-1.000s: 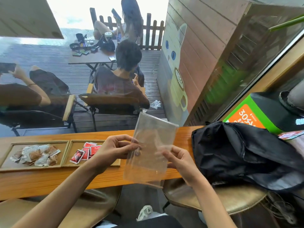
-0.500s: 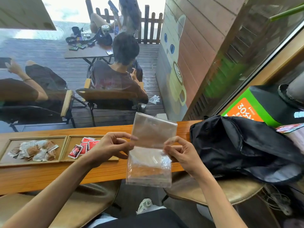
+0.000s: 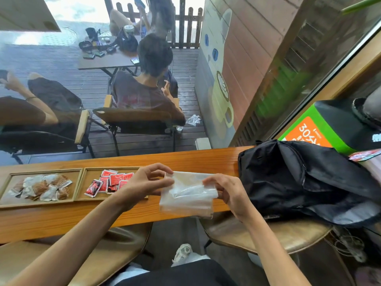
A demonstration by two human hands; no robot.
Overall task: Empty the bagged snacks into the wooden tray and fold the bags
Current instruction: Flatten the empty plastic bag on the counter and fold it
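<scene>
Clear plastic bag (image 3: 186, 196) folded over the worktop (image 3: 61, 215).
Left hand (image 3: 144, 182) and right hand (image 3: 231, 190) each pinch one edge in their grip.

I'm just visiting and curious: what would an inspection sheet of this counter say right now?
Surface: wooden counter, along a window.
Job's things: clear bag, folded, held above the counter edge; wooden tray holds brown snacks left, red packets right.
Clutter: black backpack on the counter's right end.
Grippers: left hand and right hand pinch the bag.
Cables: tangle by the right stool.
Surroundings: people seated outside.
</scene>
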